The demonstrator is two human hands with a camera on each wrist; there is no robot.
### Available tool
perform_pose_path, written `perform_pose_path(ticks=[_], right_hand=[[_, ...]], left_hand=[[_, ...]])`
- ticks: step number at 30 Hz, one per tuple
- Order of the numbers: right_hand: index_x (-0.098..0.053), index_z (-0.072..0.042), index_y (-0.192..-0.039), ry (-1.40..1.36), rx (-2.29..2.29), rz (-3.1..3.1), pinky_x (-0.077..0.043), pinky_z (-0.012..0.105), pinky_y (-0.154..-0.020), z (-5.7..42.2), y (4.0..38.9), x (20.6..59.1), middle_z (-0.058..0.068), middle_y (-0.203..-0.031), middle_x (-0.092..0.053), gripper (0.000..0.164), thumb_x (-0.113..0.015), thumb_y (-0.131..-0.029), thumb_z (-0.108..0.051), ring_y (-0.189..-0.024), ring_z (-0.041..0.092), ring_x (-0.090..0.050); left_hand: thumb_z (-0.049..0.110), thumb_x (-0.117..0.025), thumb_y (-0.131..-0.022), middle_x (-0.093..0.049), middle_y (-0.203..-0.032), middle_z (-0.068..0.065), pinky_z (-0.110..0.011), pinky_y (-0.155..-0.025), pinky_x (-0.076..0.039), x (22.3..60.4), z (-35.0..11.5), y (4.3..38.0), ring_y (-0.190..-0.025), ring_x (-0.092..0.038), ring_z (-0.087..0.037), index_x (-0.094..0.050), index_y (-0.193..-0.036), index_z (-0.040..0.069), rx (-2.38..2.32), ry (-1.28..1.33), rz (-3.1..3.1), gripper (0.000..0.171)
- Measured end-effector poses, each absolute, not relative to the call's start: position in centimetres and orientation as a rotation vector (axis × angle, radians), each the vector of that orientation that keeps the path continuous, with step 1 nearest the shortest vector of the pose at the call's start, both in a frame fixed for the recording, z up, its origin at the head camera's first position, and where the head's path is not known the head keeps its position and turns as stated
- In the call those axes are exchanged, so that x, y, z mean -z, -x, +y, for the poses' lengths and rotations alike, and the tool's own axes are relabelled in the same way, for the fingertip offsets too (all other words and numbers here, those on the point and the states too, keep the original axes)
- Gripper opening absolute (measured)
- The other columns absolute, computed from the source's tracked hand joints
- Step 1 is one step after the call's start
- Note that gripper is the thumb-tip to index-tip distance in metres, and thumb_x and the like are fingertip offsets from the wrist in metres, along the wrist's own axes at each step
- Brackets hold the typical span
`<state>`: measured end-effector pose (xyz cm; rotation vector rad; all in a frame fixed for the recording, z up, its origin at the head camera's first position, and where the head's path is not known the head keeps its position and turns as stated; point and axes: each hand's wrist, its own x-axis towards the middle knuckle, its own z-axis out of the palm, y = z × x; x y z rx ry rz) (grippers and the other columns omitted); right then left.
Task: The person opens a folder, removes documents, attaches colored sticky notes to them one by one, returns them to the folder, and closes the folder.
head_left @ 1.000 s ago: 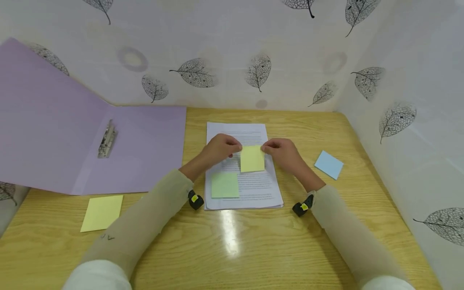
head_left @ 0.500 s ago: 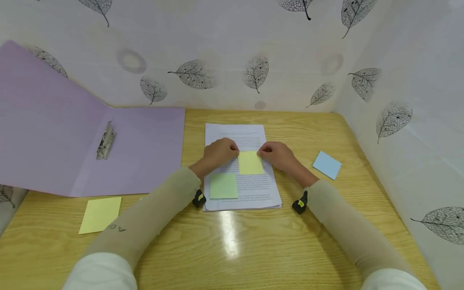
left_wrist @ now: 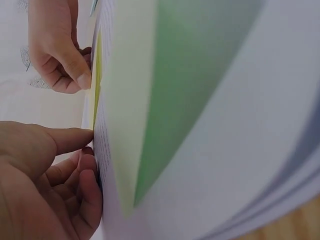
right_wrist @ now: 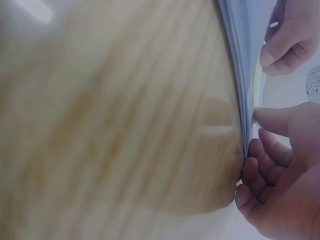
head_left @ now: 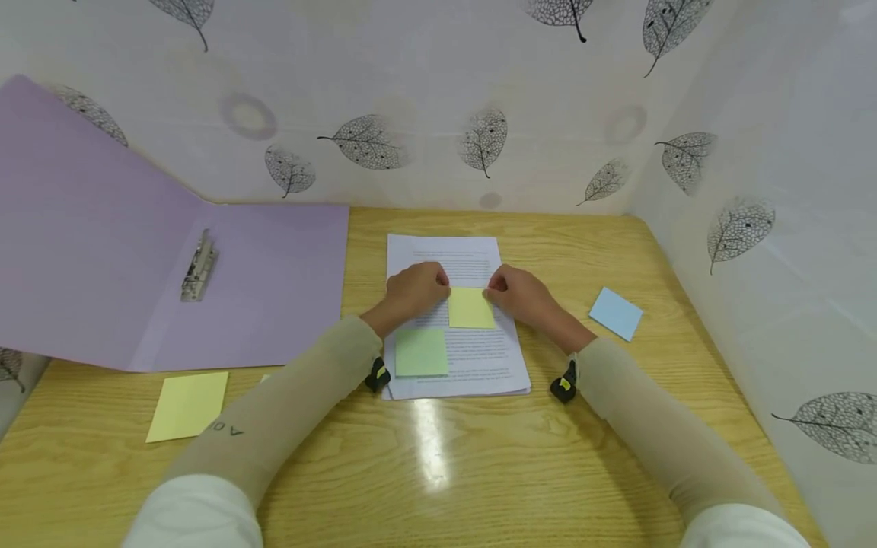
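Observation:
A yellow sticky note lies close over the stack of printed sheets. My left hand pinches its top left corner between thumb and fingers, and my right hand has the top right corner the same way. Seen edge-on in the left wrist view, the yellow note runs nearly flush with the page. The right wrist view shows my right thumb and curled fingers at the edge of the sheets. A green sticky note sits lower left on the top page.
On the left stands an open purple folder with a metal clip at its spine. Another yellow note lies in front of it, beside my left sleeve. A blue note pad rests to the right. Leaf-patterned walls border the table.
Both hands have brought the yellow note down and slightly toward me, so it now lies flatter against the page. In the last half second they have barely moved.

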<state>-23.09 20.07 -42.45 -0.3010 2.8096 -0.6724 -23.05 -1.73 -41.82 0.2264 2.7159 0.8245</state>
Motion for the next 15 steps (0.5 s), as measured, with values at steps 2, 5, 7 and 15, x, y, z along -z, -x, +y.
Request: perform_pose_path(ticks=[2,5,7,15], right_hand=[[-0.062,-0.007,-0.108,0.284,0.654,2.808,-0.047,0.034,-0.076,19.9,23.2,42.4,0.009,-0.099,-0.064,0.024,-0.062,-0.101,-0.030,-0.086,0.022,-0.057],[-0.061,-0.008,-0.105,0.263,0.578,2.812,-0.045,0.033,-0.069,19.3,23.5,42.2,0.008,-0.095,-0.064,0.033,-0.061,-0.100,-0.041,-0.080,0.022,-0.056],[-0.060,-0.009,-0.101,0.250,0.507,2.817,-0.043,0.033,-0.064,18.8,23.7,42.1,0.008,-0.091,-0.064,0.041,-0.060,-0.098,-0.051,-0.076,0.021,-0.056],[-0.062,-0.010,-0.105,0.186,0.386,2.783,-0.043,0.035,-0.067,18.5,23.9,41.3,0.006,-0.098,-0.067,0.045,-0.057,-0.098,-0.054,-0.078,0.021,-0.058]], left_hand=[[0.032,-0.065,-0.097,-0.070,-0.108,0.003,-0.045,-0.090,-0.044,41.8,-1.7,23.2,-0.093,-0.061,-0.020,-0.067,-0.107,0.018,-0.812,-0.221,2.707,0.017],[0.035,-0.065,-0.097,-0.069,-0.109,0.002,-0.045,-0.090,-0.044,41.8,-1.6,23.4,-0.092,-0.061,-0.021,-0.066,-0.109,0.018,-0.793,-0.220,2.700,0.021],[0.039,-0.065,-0.097,-0.069,-0.107,0.002,-0.045,-0.090,-0.043,41.8,-1.5,23.6,-0.091,-0.061,-0.020,-0.066,-0.108,0.018,-0.776,-0.223,2.700,0.024],[0.038,-0.064,-0.098,-0.069,-0.108,0.000,-0.044,-0.089,-0.046,42.0,-1.7,24.0,-0.092,-0.061,-0.021,-0.066,-0.107,0.017,-0.783,-0.229,2.697,0.023]])
